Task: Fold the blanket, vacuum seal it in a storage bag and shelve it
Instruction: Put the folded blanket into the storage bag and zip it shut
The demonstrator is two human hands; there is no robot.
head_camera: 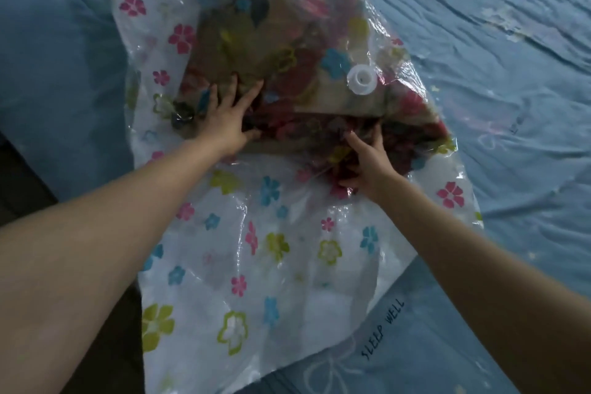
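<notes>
On the rumpled blue bedsheet point(479, 41) the crinkly flower-printed storage bag point(256, 265) holds the soft folded blanket point(271, 51) under its round white valve point(362, 79) — left hand point(224, 118) splayed flat, right hand point(367, 160) curled onto the blanket's near edge, 2 hands apart, seemingly stuffing it deeper — sealing the mouth should come next.

Two bare, sleeveless forearms point(105, 230), unadorned hands point(224, 125)

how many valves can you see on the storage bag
1. The round white plastic valve sits on top of the clear flower-printed plastic storage bag, over the folded brown and red floral blanket, beyond the right hand. The bag's underside is hidden.
</notes>
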